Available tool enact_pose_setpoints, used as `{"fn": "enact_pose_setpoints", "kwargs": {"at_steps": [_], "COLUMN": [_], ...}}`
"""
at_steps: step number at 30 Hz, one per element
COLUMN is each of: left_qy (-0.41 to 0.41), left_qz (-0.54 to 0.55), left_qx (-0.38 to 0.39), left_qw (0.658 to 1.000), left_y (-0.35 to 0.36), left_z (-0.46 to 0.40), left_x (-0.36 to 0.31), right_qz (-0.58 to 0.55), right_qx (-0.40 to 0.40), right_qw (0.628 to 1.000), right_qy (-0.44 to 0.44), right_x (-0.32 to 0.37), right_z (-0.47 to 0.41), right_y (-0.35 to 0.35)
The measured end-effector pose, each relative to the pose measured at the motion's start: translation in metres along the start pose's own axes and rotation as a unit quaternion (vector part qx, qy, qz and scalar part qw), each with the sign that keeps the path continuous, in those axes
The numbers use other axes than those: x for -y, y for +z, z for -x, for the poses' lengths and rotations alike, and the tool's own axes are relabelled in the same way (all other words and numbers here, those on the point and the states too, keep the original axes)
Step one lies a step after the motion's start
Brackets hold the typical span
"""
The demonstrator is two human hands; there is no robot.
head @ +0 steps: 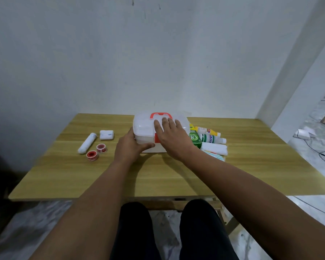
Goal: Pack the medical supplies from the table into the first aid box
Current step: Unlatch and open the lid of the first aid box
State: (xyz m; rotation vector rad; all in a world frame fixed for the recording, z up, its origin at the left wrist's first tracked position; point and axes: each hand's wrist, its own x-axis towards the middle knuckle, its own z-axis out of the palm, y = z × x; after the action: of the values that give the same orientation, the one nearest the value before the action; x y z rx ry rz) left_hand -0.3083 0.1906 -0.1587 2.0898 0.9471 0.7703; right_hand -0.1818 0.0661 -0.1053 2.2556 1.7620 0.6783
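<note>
Nearest, the wood-grain tabletop is bare and smooth. Beyond it, the left hand has a loose, curled grip on the front left corner of the first aid box; the right hand lies flat and spread on its lid, holding nothing. That box, translucent white plastic with rounded corners and a red handle, sits closed mid-table. Prying the lid could likely slide it into the bottles just beside it. Left, soft white bandage rolls and round red-cored tape rolls wait unpacked.
</note>
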Motion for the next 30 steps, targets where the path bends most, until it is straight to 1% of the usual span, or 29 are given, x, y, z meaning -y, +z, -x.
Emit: {"fn": "enact_pose_setpoints", "kwargs": {"at_steps": [9,12,18,26,30], "left_qy": [-0.007,-0.009,-0.008,-0.004,-0.006], "left_qz": [-0.008,-0.012,-0.007,0.001,0.008], "left_qx": [-0.010,-0.009,-0.001,-0.003,-0.005], "left_qw": [1.000,1.000,1.000,1.000,1.000], "left_y": [0.002,0.002,0.001,0.001,0.000], "left_z": [0.000,-0.001,-0.002,-0.002,-0.003], "left_x": [-0.002,-0.002,-0.001,0.002,0.001], "right_qz": [-0.032,-0.017,0.003,-0.023,-0.043], "right_qx": [0.041,0.047,0.043,0.044,0.045], "right_qw": [0.998,0.998,0.999,0.999,0.997], "right_qy": [-0.031,-0.033,-0.028,-0.021,-0.046], "right_x": [-0.025,-0.021,-0.012,-0.014,-0.029], "right_z": [-0.002,-0.003,-0.001,-0.002,-0.004], "right_y": [-0.007,-0.007,-0.003,-0.003,-0.009]}}
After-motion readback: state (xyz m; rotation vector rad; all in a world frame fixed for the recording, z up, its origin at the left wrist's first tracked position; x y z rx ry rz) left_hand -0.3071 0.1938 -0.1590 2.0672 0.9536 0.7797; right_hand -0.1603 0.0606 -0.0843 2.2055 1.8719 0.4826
